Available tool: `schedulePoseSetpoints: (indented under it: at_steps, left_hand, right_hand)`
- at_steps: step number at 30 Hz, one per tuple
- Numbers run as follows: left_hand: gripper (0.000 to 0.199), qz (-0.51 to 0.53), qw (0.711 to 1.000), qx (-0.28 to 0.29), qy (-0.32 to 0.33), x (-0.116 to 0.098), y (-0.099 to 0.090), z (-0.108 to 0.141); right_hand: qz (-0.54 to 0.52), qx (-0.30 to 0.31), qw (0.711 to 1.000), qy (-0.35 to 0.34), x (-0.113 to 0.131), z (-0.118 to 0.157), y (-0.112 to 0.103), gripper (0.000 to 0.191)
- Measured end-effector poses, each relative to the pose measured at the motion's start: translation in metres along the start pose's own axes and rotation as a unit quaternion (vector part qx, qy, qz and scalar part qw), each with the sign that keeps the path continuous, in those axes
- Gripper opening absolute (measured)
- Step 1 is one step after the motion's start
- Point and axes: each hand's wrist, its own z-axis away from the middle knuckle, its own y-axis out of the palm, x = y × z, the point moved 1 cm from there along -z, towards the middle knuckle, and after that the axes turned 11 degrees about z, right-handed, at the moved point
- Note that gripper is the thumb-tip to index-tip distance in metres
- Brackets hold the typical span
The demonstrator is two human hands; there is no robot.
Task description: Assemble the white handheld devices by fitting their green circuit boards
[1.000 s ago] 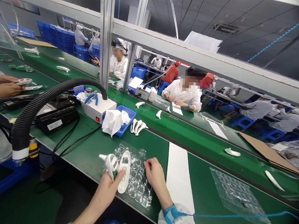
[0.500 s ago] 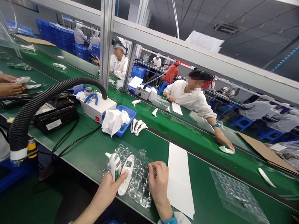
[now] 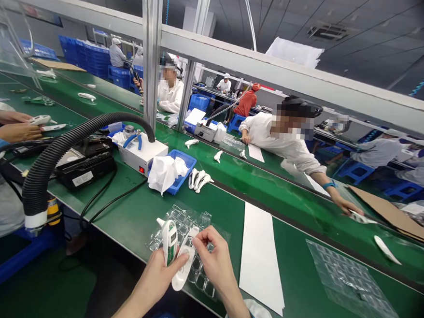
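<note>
My left hand point(image 3: 158, 276) holds two white parts side by side: a thermometer-like body point(image 3: 170, 241) with a pointed tip and a green board inside, and a long white cover point(image 3: 183, 268) under the thumb. At the upper end of the cover is my right hand point(image 3: 215, 256), its thumb and index finger pinched together; anything between those fingertips is too small to make out. Beneath both hands lies a clear plastic sheet point(image 3: 201, 278) with rows of squarish pockets.
White paper point(image 3: 261, 259) and another pocketed sheet point(image 3: 356, 280) lie to the right. A blue tray point(image 3: 185, 169), white devices point(image 3: 199, 180) and a black hose point(image 3: 52, 160) stand left and ahead. Across the green belt point(image 3: 268, 182), a person's hand point(image 3: 345, 204) holds a white part.
My right hand has moved left from beside the parts to the upper end of the cover. The person across has carried a white part to the right. The camera view has shifted slightly.
</note>
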Motion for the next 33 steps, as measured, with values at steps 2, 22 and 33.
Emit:
schedulePoseSetpoints:
  at_steps: [2, 22, 33]
  left_hand:
    - [0.034, 0.002, 1.000, -0.003, -0.004, 0.002, -0.001, 0.000]
    - [0.039, 0.049, 0.998, -0.041, 0.008, 0.001, -0.023, 0.025]
    - [0.041, 0.153, 0.943, -0.293, 0.039, 0.043, -0.102, 0.077]
  right_hand:
    - [0.006, 0.001, 1.000, -0.003, -0.001, 0.000, 0.001, 0.017]
    - [-0.229, 0.054, 0.964, 0.123, 0.013, 0.022, 0.045, 0.025]
    - [-0.327, 0.230, 0.907, 0.129, 0.052, 0.050, 0.146, 0.040]
